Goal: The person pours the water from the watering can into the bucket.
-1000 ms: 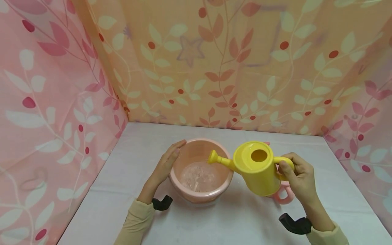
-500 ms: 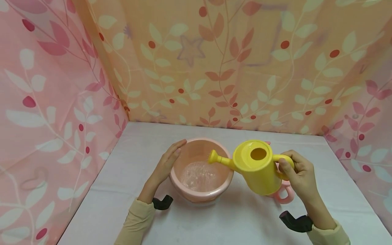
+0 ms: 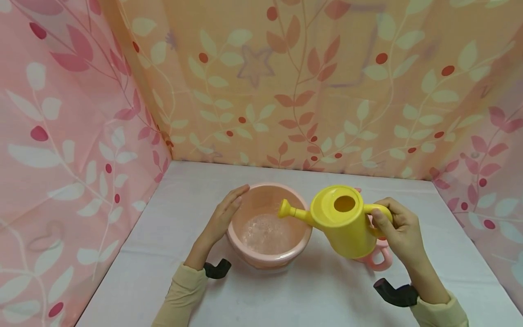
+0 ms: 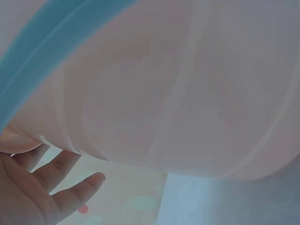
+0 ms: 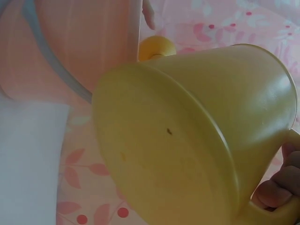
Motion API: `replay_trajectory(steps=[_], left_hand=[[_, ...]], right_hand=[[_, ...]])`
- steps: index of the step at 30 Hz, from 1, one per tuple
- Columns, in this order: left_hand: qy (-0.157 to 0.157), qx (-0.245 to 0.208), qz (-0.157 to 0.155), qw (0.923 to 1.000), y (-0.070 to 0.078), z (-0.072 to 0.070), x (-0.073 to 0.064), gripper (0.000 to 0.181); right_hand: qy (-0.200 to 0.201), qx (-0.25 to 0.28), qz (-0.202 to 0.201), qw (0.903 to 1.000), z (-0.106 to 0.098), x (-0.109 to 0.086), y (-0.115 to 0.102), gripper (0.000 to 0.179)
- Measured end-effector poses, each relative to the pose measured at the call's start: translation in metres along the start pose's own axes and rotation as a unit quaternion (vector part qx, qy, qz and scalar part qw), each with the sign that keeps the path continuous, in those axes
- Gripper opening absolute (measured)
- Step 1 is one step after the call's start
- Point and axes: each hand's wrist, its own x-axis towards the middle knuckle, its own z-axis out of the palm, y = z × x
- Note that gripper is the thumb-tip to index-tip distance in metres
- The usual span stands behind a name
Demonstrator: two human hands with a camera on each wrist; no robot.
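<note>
Fingers of the left hand [image 3: 220, 219] lie extended, grasping nothing, along the left rim of a round, pale pink plastic bucket [image 3: 269, 259], which stands upright on the white cloth-covered bench [image 3: 192, 181]. Clear liquid [image 3: 267, 234] flecked with bubbles lies at the bottom of the bucket; its depth cannot be told. In the left wrist view a curved blue strip [image 4: 42, 51] crosses in front of the bucket's outer wall, which fills most of that view.

To the right, a glossy yellow plastic watering can [image 3: 353, 236] is held off the bench, tilted toward the bucket, its flared spout reaching over the bucket's right rim. What is inside the can is hidden. The fingers of the right hand [image 3: 402, 229] are wrapped round its loop handle. Below and partly behind the can is a pink object with a ring-shaped handle [image 3: 388, 260]; the can stands in front of it, so its full shape and contents cannot be told.

Around these, a black curved piece [image 3: 218, 269] sits at the left wrist, with another at the right. Leaf-printed cloth hangs about the bench: pink cloth [image 3: 81, 136] at left, orange-yellow cloth [image 3: 253, 104] behind, pink again at right.
</note>
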Motion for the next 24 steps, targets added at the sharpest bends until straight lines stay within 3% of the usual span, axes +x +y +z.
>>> replay_trajectory(steps=[6, 16, 24], left_hand=[[0.001, -0.002, 0.001, 1.0000, -0.0014, 0.0001, 0.0001, 0.041], [0.002, 0.000, -0.001, 1.0000, -0.0011, 0.0000, 0.0004, 0.041], [0.003, 0.003, -0.002, 1.0000, -0.0011, 0.0003, -0.0001, 0.041]], right_hand=[[-0.003, -0.015, 0.007, 0.9999, 0.0002, 0.0019, -0.0042, 0.008], [-0.016, 0.033, -0.007, 0.9993, -0.0016, 0.0016, 0.0001, 0.007], [-0.017, 0.020, 0.003, 0.9997, -0.0005, 0.0017, -0.0027, 0.005]])
